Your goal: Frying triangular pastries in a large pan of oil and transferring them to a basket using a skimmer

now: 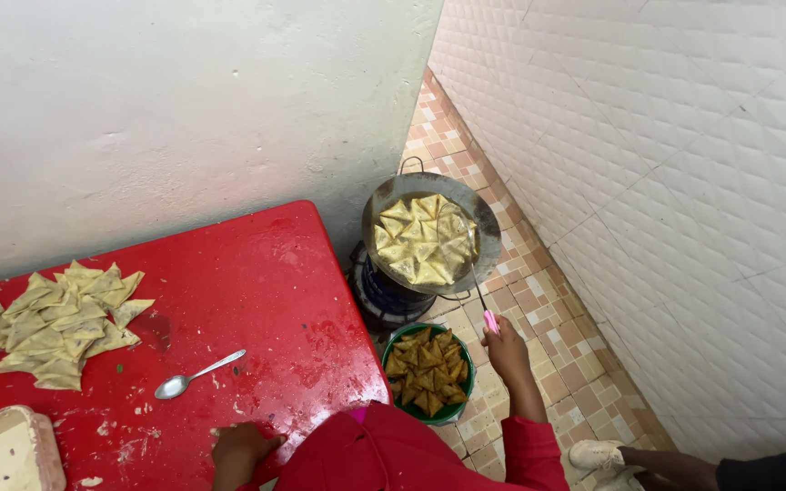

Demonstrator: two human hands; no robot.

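Here the right hand (506,349) reaches out over the tiled floor (584,364), its fingers closed around the pink handle of a long thin skimmer (477,286) whose far end dips into the frying pan (488,238). The pan sits on a small dark stove (382,295) on the floor, close to the corner where the plain wall meets the white tiled wall (666,182), and it is full of pale triangular pastries (423,238) lying in oil. Just in front of the stove, right beside the wrist, stands a green bowl (452,414) holding a heap of browned fried pastries (426,368).

The left hand (240,445) rests on the near edge of the red tabletop (247,282), fingers curled down against the surface and holding nothing that can be seen. Farther left on the tabletop lies a pile of raw folded pastries (52,323), with a metal spoon (195,375) between that pile and the hand. A pale flat block (6,450) sits at the near left corner, and flour specks dust the red surface around it. At the lower right, another person's foot in a light shoe (607,455) stands on the floor
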